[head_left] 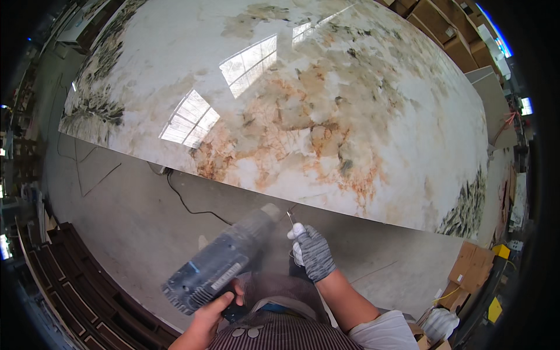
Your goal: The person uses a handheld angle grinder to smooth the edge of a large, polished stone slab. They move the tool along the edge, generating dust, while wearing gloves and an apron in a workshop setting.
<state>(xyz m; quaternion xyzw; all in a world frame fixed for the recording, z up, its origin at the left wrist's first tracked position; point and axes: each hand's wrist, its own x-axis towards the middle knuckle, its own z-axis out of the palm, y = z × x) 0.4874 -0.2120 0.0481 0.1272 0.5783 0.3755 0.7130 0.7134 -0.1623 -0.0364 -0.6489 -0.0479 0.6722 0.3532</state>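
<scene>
A dark blue-grey heat gun (pixel 214 262) is held by its handle in my bare left hand (pixel 215 311). Its pale nozzle points up and to the right, beside the tip of a small slim metal tool (pixel 292 217). My right hand (pixel 313 251), in a grey and white knit glove, pinches that tool between thumb and finger; its exact kind cannot be made out. Both hands are in front of a large polished stone-patterned slab (pixel 306 170), white with beige, rust and black markings. The tool's tip is near the slab's front edge; the picture does not settle whether they touch.
A black cable (pixel 192 211) runs from beneath the slab towards the heat gun over the grey floor (pixel 118 205). Dark brown panelled woodwork (pixel 78 288) stands at lower left. Cardboard boxes (pixel 470 267) are at lower right, and more cartons (pixel 437 26) line the far right.
</scene>
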